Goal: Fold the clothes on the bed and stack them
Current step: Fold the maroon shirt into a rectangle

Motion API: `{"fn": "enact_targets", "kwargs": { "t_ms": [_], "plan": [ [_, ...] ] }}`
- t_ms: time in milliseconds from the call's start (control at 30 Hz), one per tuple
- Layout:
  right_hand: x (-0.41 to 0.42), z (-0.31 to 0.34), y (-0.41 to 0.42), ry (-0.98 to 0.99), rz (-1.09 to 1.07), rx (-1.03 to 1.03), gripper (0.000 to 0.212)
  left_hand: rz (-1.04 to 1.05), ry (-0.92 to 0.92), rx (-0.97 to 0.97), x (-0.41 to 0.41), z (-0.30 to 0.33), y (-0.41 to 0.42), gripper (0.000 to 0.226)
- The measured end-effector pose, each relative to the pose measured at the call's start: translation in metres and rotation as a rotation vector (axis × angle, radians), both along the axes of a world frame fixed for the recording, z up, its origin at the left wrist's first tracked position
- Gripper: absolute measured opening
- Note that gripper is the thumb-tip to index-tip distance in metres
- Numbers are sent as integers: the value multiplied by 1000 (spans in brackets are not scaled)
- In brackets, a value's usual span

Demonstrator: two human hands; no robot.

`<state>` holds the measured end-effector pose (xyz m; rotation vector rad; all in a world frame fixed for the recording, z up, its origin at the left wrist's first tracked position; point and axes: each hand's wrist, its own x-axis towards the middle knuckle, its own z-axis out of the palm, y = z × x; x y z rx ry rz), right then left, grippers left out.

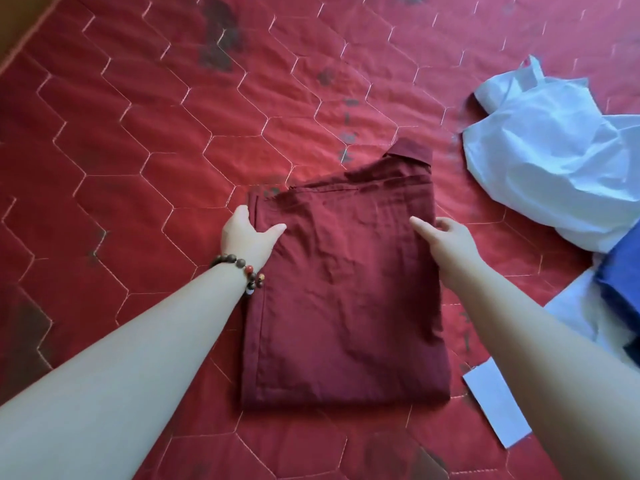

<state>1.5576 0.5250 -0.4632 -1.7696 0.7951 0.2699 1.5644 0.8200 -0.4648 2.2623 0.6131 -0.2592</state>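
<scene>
A dark maroon shirt [346, 292] lies folded into a tall rectangle on the red quilted bed [156, 133], its collar poking out at the top right. My left hand [247, 233], with a bead bracelet on the wrist, grips the shirt's upper left edge, thumb on top and fingers tucked under the fabric. My right hand [446, 239] grips the upper right edge the same way, thumb lying on the cloth.
A crumpled white garment [554, 161] lies at the right of the bed. Below it sit a blue garment [620, 282] and more white cloth [575, 310]. A white strip of fabric [495, 405] lies near my right forearm.
</scene>
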Motion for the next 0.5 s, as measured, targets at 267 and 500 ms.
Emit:
{"fn": "enact_targets", "kwargs": {
  "t_ms": [267, 500],
  "plan": [
    [0, 11, 2, -202, 49, -27, 7, 36, -141, -82, 5, 10, 4, 49],
    [30, 48, -15, -461, 11, 52, 15, 108, -176, -741, 44, 30, 8, 6]
  ]
}}
